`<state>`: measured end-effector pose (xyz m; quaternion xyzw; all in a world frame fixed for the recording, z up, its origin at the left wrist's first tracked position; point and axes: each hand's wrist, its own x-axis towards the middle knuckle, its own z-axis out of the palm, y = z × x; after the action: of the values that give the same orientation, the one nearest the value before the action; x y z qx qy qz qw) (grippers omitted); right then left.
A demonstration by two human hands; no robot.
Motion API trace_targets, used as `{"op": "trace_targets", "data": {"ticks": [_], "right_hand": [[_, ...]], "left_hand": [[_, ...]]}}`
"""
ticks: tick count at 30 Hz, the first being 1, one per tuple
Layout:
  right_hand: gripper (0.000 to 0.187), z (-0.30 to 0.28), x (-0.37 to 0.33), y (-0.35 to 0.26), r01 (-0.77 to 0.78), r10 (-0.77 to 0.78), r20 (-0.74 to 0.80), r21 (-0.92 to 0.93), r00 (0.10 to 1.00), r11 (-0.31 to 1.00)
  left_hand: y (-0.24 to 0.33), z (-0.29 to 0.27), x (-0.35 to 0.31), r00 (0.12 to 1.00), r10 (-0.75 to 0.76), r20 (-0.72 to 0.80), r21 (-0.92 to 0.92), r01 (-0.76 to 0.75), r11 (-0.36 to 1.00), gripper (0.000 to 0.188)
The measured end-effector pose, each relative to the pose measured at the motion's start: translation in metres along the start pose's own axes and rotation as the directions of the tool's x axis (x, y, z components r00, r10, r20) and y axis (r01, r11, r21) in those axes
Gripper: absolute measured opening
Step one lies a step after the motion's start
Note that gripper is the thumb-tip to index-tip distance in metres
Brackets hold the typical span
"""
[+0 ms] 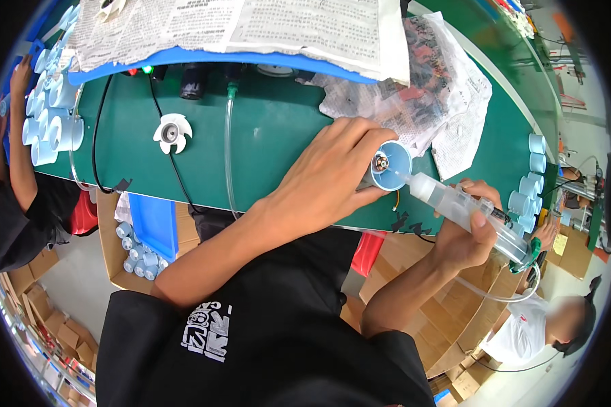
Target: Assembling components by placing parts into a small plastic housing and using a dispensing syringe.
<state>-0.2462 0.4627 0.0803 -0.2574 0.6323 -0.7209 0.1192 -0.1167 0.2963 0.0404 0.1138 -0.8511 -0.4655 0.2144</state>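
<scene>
My left hand [336, 163] is wrapped round a light-blue plastic cup-shaped housing [402, 163], whose open mouth faces right. Inside it sits a small coppery, motor-like part [381, 162]. My right hand [467, 234] grips a large translucent dispensing syringe [455, 207], its fingers and thumb closed round the barrel. The syringe's thin tip reaches into the housing, close to the metal part; whether they touch I cannot tell. A clear hose [506, 298] runs from the syringe's green-fitted rear end. Left of my hands, a white fan wheel [172, 133] lies on the green table [271, 136].
Newspaper [251, 30] covers a blue tray at the back. Bubble wrap [387, 102] lies at its right. More blue housings stand at far left [54, 122] and right [529, 193]. Cables and a hose [229, 142] cross the table. Co-workers are at both sides, cartons below.
</scene>
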Motion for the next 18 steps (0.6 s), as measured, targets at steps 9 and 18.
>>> {"op": "trace_targets", "data": {"ticks": [9, 18], "right_hand": [[0.048, -0.011, 0.000, 0.000, -0.033, 0.037, 0.109, -0.042, 0.993, 0.999], [0.049, -0.010, 0.008, -0.005, -0.011, 0.025, 0.152, -0.089, 0.988, 0.996]], "left_hand": [[-0.001, 0.001, -0.003, 1.000, -0.003, 0.000, 0.000, 0.003, 1.000, 0.053], [-0.003, 0.002, -0.003, 0.999, 0.023, -0.025, -0.004, -0.023, 1.000, 0.054]]}}
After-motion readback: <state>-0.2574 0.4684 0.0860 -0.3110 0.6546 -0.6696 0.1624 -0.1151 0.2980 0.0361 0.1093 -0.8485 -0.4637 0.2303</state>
